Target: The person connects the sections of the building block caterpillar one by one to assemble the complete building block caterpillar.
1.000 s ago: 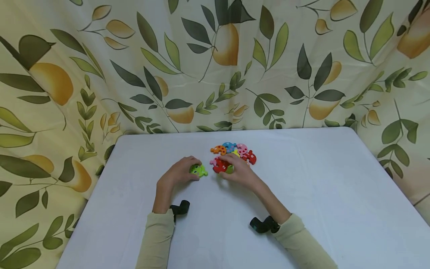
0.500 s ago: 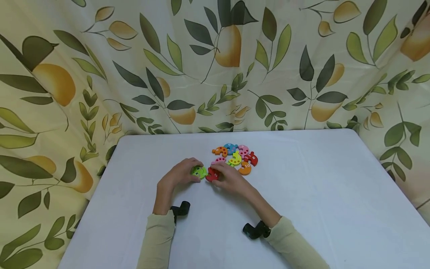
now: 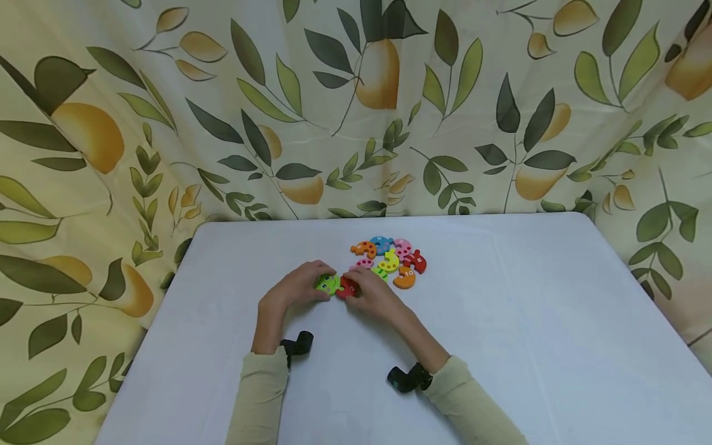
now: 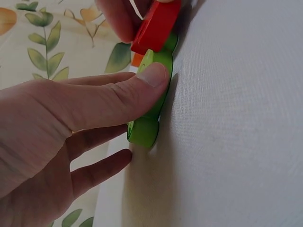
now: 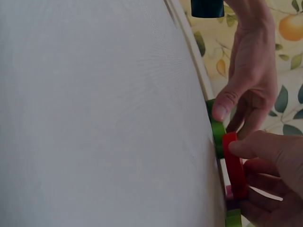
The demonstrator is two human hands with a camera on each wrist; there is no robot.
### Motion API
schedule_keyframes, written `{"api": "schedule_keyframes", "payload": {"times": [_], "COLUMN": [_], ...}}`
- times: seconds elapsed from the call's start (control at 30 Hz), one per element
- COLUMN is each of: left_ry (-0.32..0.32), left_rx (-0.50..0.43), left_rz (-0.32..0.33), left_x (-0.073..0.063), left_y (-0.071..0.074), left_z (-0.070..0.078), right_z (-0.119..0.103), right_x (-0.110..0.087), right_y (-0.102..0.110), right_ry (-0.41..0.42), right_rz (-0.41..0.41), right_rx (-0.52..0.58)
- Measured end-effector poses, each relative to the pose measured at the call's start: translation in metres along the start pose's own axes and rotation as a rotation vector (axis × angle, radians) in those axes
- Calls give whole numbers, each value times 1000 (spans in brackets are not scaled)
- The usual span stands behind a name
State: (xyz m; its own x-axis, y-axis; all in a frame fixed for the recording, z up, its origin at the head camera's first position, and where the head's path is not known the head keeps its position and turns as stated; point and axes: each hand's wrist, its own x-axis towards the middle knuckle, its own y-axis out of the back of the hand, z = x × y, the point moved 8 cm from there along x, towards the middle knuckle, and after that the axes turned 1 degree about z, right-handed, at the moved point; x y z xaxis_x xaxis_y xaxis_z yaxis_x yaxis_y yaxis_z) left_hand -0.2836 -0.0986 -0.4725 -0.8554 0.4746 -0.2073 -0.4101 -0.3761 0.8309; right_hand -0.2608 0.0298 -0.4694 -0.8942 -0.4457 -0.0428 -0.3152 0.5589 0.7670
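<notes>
My left hand (image 3: pixel 297 285) grips a green puzzle piece with a smiling face (image 3: pixel 328 283) between thumb and fingers, on the white table. In the left wrist view the thumb presses the near edge of the green piece (image 4: pixel 150 106). My right hand (image 3: pixel 375 293) pinches a red puzzle piece (image 3: pixel 347 287) right beside it. The red piece (image 5: pixel 234 165) overlaps the knob end of the green one in the right wrist view and sits a little higher than it. Part of the red piece is hidden by the right fingers.
Behind the right hand lies a loose cluster of puzzle pieces: an orange one (image 3: pixel 364 249), a blue one (image 3: pixel 381 245), a yellow one (image 3: pixel 389 261), a red one (image 3: pixel 417 262) and several others. A patterned curtain (image 3: pixel 356 123) hangs along the table's (image 3: pixel 500 309) back edge.
My right hand has carried the red piece leftward from the cluster to the green piece's right end, uncovering other pieces. The left hand has stayed nearly still on the green piece.
</notes>
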Motion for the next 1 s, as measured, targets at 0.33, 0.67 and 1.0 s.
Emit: {"api": "schedule_keyframes", "payload": {"times": [0.33, 0.67, 1.0], "left_ry": [-47, -52, -37], "left_rx": [7, -3, 14], "left_rz": [13, 7, 24], "left_x": [-2, -2, 0], "left_y": [5, 4, 4], "left_z": [6, 11, 8], "right_z": [1, 4, 3], "right_x": [0, -3, -2], "right_y": [-1, -2, -2], "right_ry": [-6, 6, 21], "right_rz": [19, 12, 0], "right_rx": [15, 15, 16]}}
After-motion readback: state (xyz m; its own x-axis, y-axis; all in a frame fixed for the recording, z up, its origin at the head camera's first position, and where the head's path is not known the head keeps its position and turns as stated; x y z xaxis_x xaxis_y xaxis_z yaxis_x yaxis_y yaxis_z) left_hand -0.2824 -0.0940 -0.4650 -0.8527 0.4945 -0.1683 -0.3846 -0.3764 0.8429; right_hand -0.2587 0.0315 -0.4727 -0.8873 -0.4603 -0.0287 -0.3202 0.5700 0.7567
